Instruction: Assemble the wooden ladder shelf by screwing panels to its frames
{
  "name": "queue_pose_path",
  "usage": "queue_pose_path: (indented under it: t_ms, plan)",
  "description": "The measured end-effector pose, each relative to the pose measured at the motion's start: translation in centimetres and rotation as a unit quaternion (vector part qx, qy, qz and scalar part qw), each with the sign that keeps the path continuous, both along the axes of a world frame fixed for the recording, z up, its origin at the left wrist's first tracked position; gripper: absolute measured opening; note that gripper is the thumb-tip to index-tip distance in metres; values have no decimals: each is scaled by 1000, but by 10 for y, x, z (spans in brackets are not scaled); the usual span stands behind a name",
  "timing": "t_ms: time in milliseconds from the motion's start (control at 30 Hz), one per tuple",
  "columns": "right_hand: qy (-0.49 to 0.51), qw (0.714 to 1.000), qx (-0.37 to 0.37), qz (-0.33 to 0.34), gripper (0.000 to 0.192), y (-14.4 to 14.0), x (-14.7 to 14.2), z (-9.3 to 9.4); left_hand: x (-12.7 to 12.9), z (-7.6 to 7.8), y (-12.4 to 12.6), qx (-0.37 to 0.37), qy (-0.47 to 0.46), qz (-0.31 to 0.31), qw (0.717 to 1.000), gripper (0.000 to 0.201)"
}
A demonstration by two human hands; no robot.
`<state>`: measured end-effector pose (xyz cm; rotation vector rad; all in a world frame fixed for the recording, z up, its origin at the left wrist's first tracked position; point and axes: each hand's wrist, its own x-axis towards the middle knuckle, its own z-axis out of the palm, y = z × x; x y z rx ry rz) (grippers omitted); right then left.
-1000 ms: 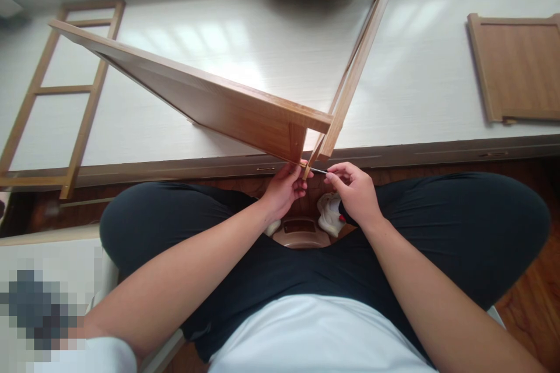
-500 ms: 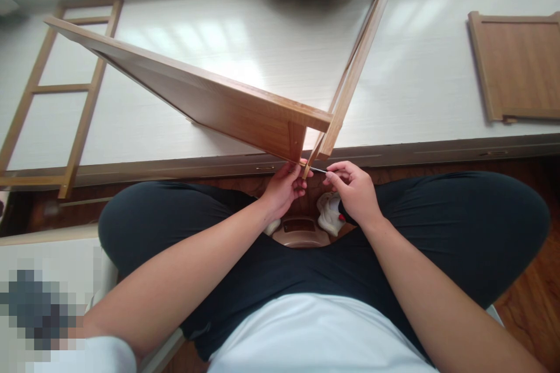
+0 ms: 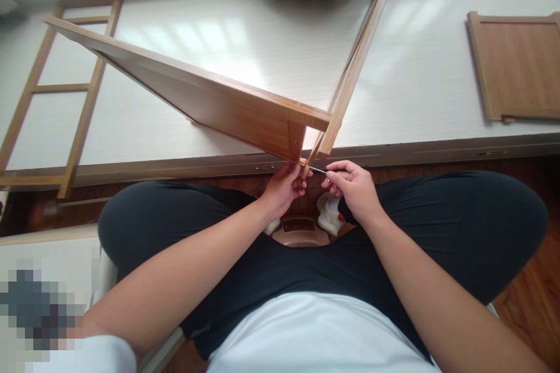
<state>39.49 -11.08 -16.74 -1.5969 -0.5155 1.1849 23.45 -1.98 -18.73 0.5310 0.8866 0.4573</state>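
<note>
Wooden brown shelf panel (image 3: pixel 210 99) stood tilted above our lap, meeting a slanted wooden side frame (image 3: pixel 354 64) at its lower corner. Our left hand (image 3: pixel 284 186) gripped that corner; our right hand (image 3: pixel 354 189) pinched a thin metal tool (image 3: pixel 318 170) against it.
</note>
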Motion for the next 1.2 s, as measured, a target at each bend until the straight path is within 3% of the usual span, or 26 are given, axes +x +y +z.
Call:
queue_pose_path:
  t_ms: [267, 733, 933, 1200]
  plan:
    - [134, 990, -20, -25, 41, 1, 2, -3, 0, 0, 0, 1, 1, 0, 1000, 37]
    - [138, 989, -47, -20, 34, 1, 3, -2, 0, 1, 0, 0, 1, -3, 1000, 37]
    - [13, 1000, -13, 15, 34, -1, 3, -4, 1, 2, 0, -2, 6, 1, 1000, 36]
    - [-140, 988, -1, 58, 25, -5, 5, -2, 0, 0, 1, -2, 0, -2, 1000, 36]
